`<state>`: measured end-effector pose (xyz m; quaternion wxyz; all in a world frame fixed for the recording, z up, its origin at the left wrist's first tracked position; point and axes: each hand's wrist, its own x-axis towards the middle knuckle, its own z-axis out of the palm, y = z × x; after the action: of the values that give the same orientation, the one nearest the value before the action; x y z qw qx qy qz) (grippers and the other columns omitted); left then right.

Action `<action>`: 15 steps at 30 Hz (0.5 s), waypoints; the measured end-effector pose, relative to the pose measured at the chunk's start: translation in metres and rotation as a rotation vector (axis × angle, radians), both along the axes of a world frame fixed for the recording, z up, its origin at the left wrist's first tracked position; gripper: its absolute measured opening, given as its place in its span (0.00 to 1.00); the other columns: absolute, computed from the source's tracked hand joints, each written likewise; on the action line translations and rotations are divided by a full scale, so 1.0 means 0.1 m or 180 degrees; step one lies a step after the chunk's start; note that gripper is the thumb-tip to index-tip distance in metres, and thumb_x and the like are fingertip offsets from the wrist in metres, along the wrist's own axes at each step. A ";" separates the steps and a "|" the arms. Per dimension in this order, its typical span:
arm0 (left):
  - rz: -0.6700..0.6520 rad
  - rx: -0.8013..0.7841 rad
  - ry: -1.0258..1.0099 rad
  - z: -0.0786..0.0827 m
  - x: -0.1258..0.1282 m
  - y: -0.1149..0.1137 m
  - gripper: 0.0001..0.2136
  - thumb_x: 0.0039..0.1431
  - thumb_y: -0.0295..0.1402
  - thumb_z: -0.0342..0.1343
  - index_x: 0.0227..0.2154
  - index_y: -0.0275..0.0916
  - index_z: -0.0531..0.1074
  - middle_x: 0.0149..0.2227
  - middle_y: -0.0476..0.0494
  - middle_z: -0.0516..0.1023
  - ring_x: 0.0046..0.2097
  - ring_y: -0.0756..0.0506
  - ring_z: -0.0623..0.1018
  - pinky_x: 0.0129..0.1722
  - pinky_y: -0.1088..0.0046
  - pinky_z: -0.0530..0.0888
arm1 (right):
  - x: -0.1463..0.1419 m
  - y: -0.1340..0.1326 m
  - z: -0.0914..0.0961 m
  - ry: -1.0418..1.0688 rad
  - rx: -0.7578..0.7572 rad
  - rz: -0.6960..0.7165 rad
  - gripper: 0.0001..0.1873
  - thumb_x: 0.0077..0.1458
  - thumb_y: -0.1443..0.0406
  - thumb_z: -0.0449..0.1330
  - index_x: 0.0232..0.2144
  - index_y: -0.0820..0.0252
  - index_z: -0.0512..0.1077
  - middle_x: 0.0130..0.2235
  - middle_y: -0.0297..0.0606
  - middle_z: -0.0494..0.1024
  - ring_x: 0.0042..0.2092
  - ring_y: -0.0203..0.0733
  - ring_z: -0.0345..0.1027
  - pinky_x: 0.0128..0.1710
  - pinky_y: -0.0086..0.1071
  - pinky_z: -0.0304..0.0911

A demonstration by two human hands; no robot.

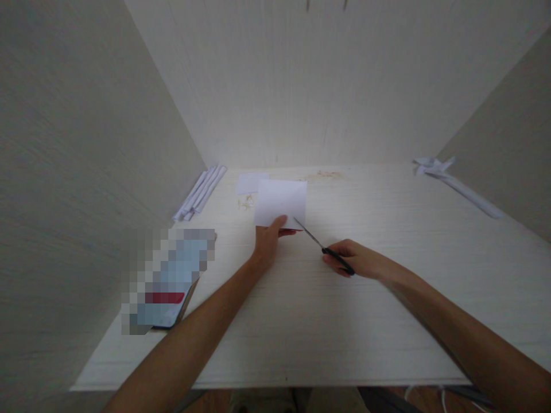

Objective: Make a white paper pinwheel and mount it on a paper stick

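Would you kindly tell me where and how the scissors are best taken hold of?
Probably by the black handle, from the near right side: the scissors slant, their metal blades pointing forward and left toward the white paper, and the right hand holds them there.

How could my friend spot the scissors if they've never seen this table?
Start at the pale table and find the right hand near its middle. That hand holds the scissors, tip pointing toward the white paper in the left hand. Unlike the flat, plain paper, they have a black handle and a slim metal blade.
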<state>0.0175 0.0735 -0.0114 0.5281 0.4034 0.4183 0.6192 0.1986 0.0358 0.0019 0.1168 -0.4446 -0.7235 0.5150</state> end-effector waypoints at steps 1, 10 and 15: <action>0.0008 -0.0001 -0.0019 0.00 0.00 0.00 0.11 0.42 0.31 0.54 0.32 0.36 0.71 0.27 0.48 0.75 0.24 0.50 0.74 0.24 0.74 0.73 | 0.00 0.00 0.00 0.0005 0.0010 0.0008 0.24 0.50 0.50 0.48 0.13 0.60 0.55 0.15 0.28 0.57 0.18 0.28 0.48 0.18 0.26 0.44; 0.0064 -0.0043 -0.0090 -0.02 0.00 0.02 0.12 0.40 0.31 0.56 0.31 0.35 0.71 0.27 0.48 0.75 0.24 0.50 0.74 0.23 0.75 0.73 | 0.02 0.01 -0.03 0.0037 -0.0029 0.0029 0.25 0.49 0.48 0.48 0.13 0.60 0.56 0.15 0.28 0.57 0.18 0.28 0.48 0.18 0.27 0.44; 0.0079 -0.0094 -0.0112 0.01 0.00 0.00 0.08 0.39 0.30 0.56 0.26 0.34 0.71 0.26 0.49 0.74 0.24 0.51 0.74 0.23 0.75 0.73 | 0.01 0.01 -0.03 0.0035 -0.0025 -0.0035 0.25 0.48 0.49 0.48 0.13 0.61 0.56 0.14 0.28 0.57 0.18 0.28 0.48 0.18 0.27 0.43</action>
<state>0.0174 0.0737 -0.0107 0.5336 0.3795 0.4229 0.6264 0.1996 0.0365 -0.0007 0.1219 -0.4462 -0.7184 0.5196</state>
